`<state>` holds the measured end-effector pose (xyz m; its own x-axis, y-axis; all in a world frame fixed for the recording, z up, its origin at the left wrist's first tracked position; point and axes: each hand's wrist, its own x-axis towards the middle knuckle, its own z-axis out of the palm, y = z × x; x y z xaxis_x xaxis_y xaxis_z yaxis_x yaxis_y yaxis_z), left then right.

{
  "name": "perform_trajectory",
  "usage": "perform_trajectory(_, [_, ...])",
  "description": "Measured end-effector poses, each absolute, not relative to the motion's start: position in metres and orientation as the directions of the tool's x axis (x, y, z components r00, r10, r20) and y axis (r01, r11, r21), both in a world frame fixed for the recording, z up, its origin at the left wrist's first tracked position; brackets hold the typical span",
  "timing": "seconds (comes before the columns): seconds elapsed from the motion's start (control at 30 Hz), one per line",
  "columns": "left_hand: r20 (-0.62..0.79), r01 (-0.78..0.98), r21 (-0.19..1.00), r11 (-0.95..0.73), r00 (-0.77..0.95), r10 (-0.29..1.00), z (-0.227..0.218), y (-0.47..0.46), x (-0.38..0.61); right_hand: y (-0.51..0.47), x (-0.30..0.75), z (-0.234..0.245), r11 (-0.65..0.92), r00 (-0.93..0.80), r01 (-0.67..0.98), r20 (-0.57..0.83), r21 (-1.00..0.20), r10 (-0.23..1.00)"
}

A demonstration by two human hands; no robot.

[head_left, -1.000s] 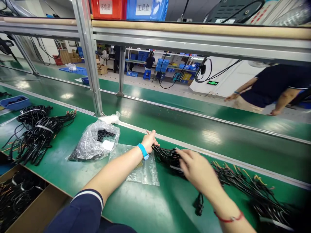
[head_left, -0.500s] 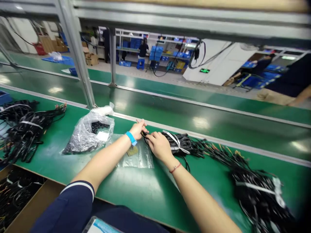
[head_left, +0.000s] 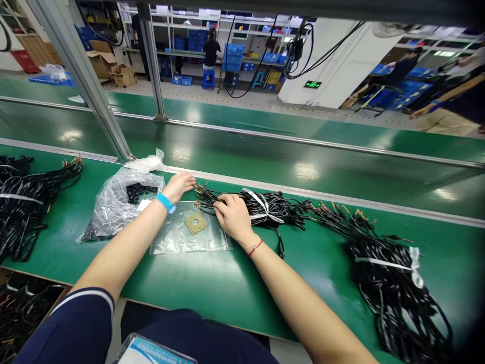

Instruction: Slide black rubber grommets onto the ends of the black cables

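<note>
The left arm (head_left: pixel 119 253) is stretched out past the flat bag (head_left: pixel 170 241). The left hand (head_left: pixel 182 186) is open, fingers straight and pointing right, just beside the ends of the black wires (head_left: pixel 282 205), and it looks to have hold of nothing. A blue band (head_left: pixel 165 203) is on that wrist. The right arm (head_left: pixel 299 298) comes in from the lower right. The right hand (head_left: pixel 231 212) has its back up, with finger and thumb bent and closed on the wires. They lie on the green surface (head_left: pixel 197 285), a white tie (head_left: pixel 273 219) around them. The badge (head_left: pixel 155 352) by the person's tummy is blue and white, with tiny words too small to read. Far back, a green sign (head_left: pixel 313 85) glows on a white pillar (head_left: pixel 337 90), its marks too small to make out
</note>
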<state>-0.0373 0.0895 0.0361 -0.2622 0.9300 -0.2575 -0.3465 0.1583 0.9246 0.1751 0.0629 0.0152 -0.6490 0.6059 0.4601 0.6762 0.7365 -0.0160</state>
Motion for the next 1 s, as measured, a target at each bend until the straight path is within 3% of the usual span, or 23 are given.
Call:
perform_trajectory(0.17, [-0.077,-0.054,0.997,0.059,-0.437,0.896,0.067,0.029,-0.13,0.047,0.187,0.003,0.795,-0.593,0.607,0.662,-0.007,0.459])
perform_trajectory(0.23, [0.081,0.309,0.948,0.078,-0.47,0.879,0.072,0.002,-0.158,0.043,0.191,-0.001,0.827,-0.619,0.561,0.679,0.03,0.395])
perform_trajectory(0.3, [0.135,0.567,0.801,0.189,-0.48,0.867,0.069,-0.02,-0.174,0.042,0.194,-0.003,0.859,-0.654,0.51,0.661,0.027,0.368])
perform_trajectory(0.4, [0.013,0.849,0.413,0.329,-0.367,0.93,0.056,-0.036,-0.176,0.044,0.193,-0.002,0.883,-0.664,0.469,0.644,-0.037,0.379])
perform_trajectory(0.47, [-0.057,0.902,0.249,0.351,-0.349,0.936,0.046,-0.038,-0.169,0.045,0.191,0.001,0.881,-0.654,0.466,0.639,-0.081,0.405])
perform_trajectory(0.67, [-0.09,0.892,-0.007,0.451,-0.45,0.889,0.036,-0.021,-0.155,0.049,0.171,0.007,0.846,-0.616,0.502,0.614,-0.178,0.494])
perform_trajectory(0.8, [-0.107,0.895,-0.089,0.438,-0.446,0.889,0.034,-0.012,-0.154,0.055,0.152,0.005,0.806,-0.684,0.572,0.455,-0.149,0.57])
perform_trajectory(1.0, [-0.085,0.895,-0.156,0.419,-0.435,0.897,0.029,-0.013,-0.153,0.057,0.149,0.003,0.749,-0.673,0.659,0.386,-0.075,0.631])
